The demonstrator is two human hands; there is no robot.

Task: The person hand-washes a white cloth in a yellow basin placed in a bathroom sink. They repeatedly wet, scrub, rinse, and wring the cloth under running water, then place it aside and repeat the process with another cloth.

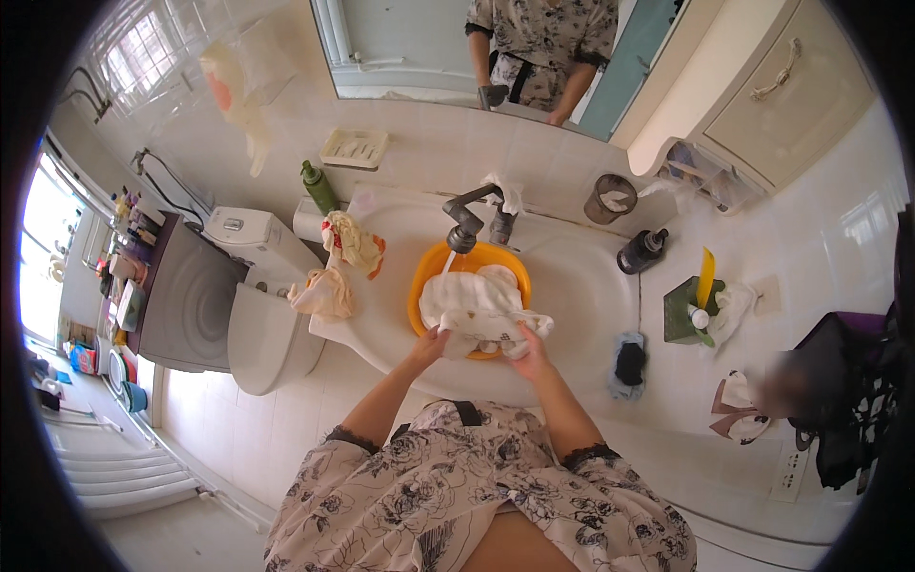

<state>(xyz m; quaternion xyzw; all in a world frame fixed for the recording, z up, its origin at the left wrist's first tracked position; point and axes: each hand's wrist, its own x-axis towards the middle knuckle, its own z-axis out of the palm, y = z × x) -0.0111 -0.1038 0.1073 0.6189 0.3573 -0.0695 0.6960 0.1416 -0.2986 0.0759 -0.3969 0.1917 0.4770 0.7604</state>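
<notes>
My left hand (431,344) grips the near left edge of a white cloth item (486,325) with small printed figures. The right end of that item is held in my right hand (530,349). It is stretched between both hands over the front of an orange plastic basin (526,272). More white cloth (465,292) lies bunched inside the basin, behind the held piece. From a dark grey faucet (465,229), a stream of water (449,263) falls into the basin's left side. The basin stands in a white washbasin (586,286).
Left on the counter are a crumpled cream cloth (354,243), a peach cloth (322,294) and a green pump bottle (319,189). To the right stand a black pump bottle (641,252) and a green container (679,314). A black item (629,363) lies on blue material near the right edge.
</notes>
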